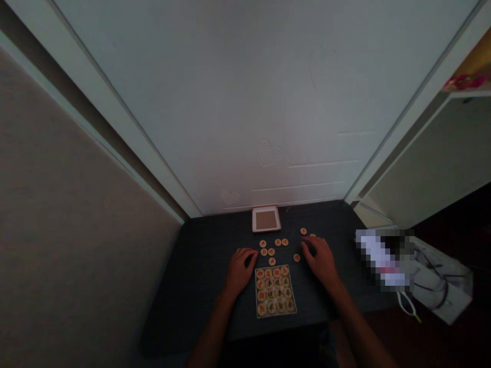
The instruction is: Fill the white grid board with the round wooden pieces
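Note:
My left hand (241,267) rests on the dark table, fingers loosely curved, with thumb and index tips close beside a Chinese chess piece (264,252). Nothing shows in its grasp. My right hand (320,255) lies further right, with a gap between thumb and fingers and no piece visible in it. Its fingers partly cover one round piece (312,236); another piece (303,231) lies just beyond, and a third (296,258) sits left of the thumb. Between my forearms is a square card (274,291) bearing rows of red and black chess characters.
Several more loose pieces (278,243) lie above the card. A white-rimmed shallow box (266,220) stands at the table's back edge against the pale panel (264,102). At right are a blurred-out object (385,258) and a whitish bag (441,286) with cords.

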A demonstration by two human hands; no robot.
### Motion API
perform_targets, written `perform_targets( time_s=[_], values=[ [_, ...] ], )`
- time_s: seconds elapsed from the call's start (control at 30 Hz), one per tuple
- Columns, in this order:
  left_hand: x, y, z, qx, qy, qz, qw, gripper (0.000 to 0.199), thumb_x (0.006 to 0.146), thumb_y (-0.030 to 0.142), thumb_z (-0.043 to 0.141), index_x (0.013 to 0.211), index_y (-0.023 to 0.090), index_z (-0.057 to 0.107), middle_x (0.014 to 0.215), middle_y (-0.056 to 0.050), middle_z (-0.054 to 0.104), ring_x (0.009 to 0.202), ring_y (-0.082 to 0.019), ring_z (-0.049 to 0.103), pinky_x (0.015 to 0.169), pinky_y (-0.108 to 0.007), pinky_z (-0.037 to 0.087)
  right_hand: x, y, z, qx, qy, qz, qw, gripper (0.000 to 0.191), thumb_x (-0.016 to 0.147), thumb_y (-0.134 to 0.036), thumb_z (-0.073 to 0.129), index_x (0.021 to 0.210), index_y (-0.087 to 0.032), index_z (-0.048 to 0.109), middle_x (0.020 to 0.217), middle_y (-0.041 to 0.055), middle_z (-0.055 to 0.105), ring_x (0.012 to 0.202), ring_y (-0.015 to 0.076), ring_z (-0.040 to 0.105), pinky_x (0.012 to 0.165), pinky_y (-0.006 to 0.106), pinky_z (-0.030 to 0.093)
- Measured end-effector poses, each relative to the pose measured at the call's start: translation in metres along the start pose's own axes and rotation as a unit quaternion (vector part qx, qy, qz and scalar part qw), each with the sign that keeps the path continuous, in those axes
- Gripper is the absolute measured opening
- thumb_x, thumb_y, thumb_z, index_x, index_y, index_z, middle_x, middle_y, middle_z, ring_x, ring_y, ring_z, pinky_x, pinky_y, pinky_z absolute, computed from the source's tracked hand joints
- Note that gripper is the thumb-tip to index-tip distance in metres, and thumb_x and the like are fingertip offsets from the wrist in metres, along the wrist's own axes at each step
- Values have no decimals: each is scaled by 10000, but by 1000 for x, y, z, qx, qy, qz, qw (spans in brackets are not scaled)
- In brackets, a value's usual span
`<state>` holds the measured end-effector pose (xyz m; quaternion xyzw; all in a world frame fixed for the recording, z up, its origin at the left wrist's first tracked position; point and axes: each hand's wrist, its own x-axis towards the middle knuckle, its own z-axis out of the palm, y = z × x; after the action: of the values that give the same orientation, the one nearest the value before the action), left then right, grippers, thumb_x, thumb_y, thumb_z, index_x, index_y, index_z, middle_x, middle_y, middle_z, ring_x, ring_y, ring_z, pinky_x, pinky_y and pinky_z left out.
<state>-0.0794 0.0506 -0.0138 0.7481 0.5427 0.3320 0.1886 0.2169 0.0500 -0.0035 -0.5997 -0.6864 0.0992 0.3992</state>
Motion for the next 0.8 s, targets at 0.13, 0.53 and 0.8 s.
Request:
perform_targets(
  time_s=[0.13,0.53,0.8],
  values=[
    [-1,0,0,-2,0,0,1000,202,979,290,516,1004,242,710,1034,-46,723,1002,-222,644,929,-406,509,18,-17,5,28,-86,-71,993,246,994,-321,517,1123,-227,704,1123,77,734,1086,246,636,1046,466,422],
    [-2,2,-1,-5,7,-4,1000,202,976,291,511,997,255,710,1021,-43,732,998,-226,658,979,-438,486,72,-68,60,2,-276,-212,938,160,944,-250,615,968,-209,768,940,56,774,936,205,675,914,317,468],
    [-3,0,-1,-26,19,-13,999,191,963,276,526,998,254,713,1017,-45,736,988,-225,660,941,-423,514,75,-71,73,-37,-305,-215,927,182,914,-160,603,1006,-191,757,993,91,757,960,219,672,892,300,463]
  ],
)
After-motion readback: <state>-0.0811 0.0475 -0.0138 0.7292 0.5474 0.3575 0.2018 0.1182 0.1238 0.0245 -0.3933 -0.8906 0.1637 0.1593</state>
